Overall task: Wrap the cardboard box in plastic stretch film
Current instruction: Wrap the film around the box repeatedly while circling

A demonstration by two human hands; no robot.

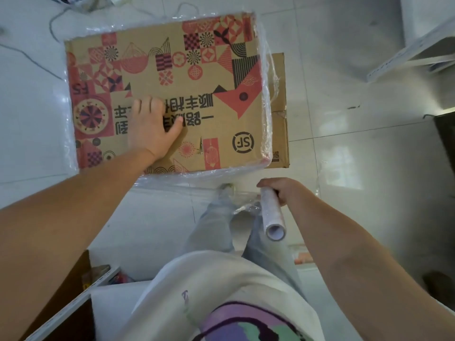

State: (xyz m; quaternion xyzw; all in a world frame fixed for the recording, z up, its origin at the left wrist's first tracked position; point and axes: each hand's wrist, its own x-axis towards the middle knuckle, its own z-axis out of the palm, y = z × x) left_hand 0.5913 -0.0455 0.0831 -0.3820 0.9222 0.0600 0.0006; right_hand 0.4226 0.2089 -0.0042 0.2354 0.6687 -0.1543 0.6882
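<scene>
a: which step was in hand there?

b: by my reading, the winding was partly done; the printed cardboard box [170, 94] stood on the pale tiled floor [357, 148] with stretch film [267, 70] already showing crinkled along its far, right and near edges, and a band of film ran from the box's near edge towards the roll; the printed top face looked bare to me, though clear film is hard to judge

a: and the hands?

b: the left hand [152, 126] lay on the top face, palm down, fingers straight and a little spread, thumb out to the side; it pressed the box rather than gripped it, i'd say to keep it from sliding; the right hand [278, 190] was curled round the far end of the film roll [270, 215], which hung near the person's legs with its open core end pointing back at the camera

a: where was the box relative to everything else?

b: ahead of the person's feet, resting partly over a plain flattened cardboard piece [279, 114] that stuck out on its right; a grey cable [53, 28] trailed on the floor beyond its far left corner

a: what did the next move call for?

b: probably keeping the film taut while carrying the roll round another side; the pressing hand would have to hold the box or turn it; slack film near the legs could bunch or snag, i'd guess
</scene>
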